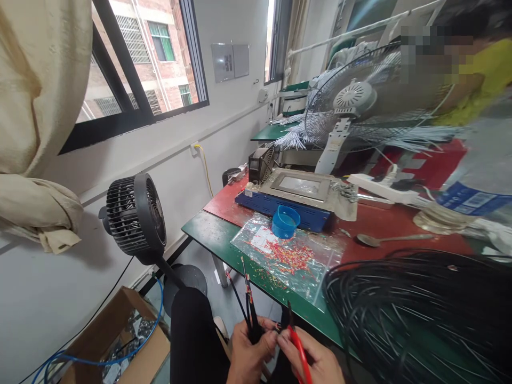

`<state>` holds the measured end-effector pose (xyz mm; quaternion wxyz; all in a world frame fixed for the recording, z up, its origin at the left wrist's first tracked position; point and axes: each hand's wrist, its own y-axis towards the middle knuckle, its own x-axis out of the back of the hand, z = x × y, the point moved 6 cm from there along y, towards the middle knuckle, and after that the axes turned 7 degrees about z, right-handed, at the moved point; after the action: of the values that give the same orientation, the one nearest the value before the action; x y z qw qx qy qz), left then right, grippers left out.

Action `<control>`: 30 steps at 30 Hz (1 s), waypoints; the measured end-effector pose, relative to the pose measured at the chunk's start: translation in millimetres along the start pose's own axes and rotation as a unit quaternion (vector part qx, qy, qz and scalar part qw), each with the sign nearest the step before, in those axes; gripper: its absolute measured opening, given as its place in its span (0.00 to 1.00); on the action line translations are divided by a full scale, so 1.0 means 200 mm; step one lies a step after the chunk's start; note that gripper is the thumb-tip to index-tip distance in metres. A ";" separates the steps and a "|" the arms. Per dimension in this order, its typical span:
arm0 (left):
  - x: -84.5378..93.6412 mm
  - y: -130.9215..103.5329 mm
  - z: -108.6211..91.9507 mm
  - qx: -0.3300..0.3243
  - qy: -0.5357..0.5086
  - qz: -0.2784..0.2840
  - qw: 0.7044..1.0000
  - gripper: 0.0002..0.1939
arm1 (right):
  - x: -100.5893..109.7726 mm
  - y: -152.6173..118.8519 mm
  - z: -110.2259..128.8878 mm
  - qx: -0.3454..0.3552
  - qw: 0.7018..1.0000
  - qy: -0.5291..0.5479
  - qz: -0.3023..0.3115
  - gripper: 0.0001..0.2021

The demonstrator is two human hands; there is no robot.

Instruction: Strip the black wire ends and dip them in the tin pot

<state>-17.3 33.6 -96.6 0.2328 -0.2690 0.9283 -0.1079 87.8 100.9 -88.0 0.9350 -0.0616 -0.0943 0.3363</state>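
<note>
My left hand [251, 349] is closed around several black cables [248, 312], whose stripped ends with thin red and pale wires point upward. In my right hand [314, 356] is a red-handled tool [300, 349] with a dark, narrow tip, perhaps cutters or pliers; its jaws are too small to make out. The fingertips of both hands meet at a short cable end with small coloured wires. Both hands are above my lap, in front of the green table edge [272, 292]. Beyond them, red and yellow insulation scraps [290, 257] lie on a clear plastic bag [320, 277].
A blue cup [285, 221] stands before a blue-sided solder pot [288, 200]. Right are a large coil of black cable [416, 314] and a spoon [372, 241]. A black fan [136, 218] and a cardboard box [132, 341] are left. A person in yellow [486, 80] is behind a large fan [354, 101].
</note>
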 end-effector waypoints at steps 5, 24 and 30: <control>-0.02 -0.01 -0.02 0.012 -0.028 0.005 1.000 0.23 | -0.02 0.01 -0.07 -0.069 0.995 0.072 0.028 0.27; -0.03 -0.02 0.04 0.049 -0.085 0.034 0.995 0.20 | -0.01 0.08 -0.17 -0.051 0.995 0.041 0.081 0.25; -0.01 -0.01 0.00 0.065 -0.100 0.015 0.993 0.21 | 0.09 0.06 0.06 0.161 0.976 -0.144 0.000 0.16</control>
<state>-14.2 32.9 -93.9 0.3431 -0.2483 0.8954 -0.1371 90.2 121.9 -75.4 0.9090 0.1390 -0.1730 0.3527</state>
